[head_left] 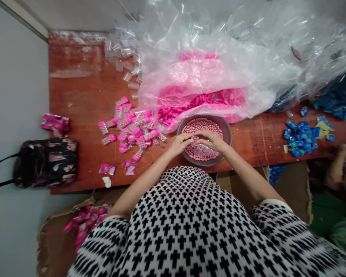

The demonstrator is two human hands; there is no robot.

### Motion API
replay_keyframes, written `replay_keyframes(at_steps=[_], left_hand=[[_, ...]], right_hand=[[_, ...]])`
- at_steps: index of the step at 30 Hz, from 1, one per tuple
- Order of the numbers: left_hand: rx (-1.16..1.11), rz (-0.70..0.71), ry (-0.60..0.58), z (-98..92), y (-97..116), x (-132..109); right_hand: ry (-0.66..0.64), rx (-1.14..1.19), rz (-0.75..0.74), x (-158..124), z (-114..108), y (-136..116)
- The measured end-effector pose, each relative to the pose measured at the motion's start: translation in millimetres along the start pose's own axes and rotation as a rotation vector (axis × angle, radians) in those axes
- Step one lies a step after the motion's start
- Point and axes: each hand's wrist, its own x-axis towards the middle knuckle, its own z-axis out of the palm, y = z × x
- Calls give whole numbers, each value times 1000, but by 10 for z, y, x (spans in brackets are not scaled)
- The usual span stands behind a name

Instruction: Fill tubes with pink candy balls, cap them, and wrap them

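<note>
A round bowl full of small pink candy balls sits at the near edge of a red-brown table. Both of my hands are over the bowl. My left hand has its fingers curled and pinched on a small clear tube held among the candies. My right hand meets it from the right, fingers also pinched at the tube. Left of the bowl lies a pile of filled tubes with pink caps.
A big clear plastic bag holding pink caps lies behind the bowl. Empty clear tubes lie at the back. Blue pieces sit at the right, by another person's arm. A dark bag is at the left.
</note>
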Motion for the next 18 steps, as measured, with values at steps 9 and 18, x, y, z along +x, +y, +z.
replay_keyframes(at_steps=[9, 18], left_hand=[[40, 97, -6, -60, -18, 57], [-386, -173, 80, -31, -50, 11]], right_hand=[[97, 91, 131, -74, 99, 34], [126, -204, 227, -131, -70, 247]])
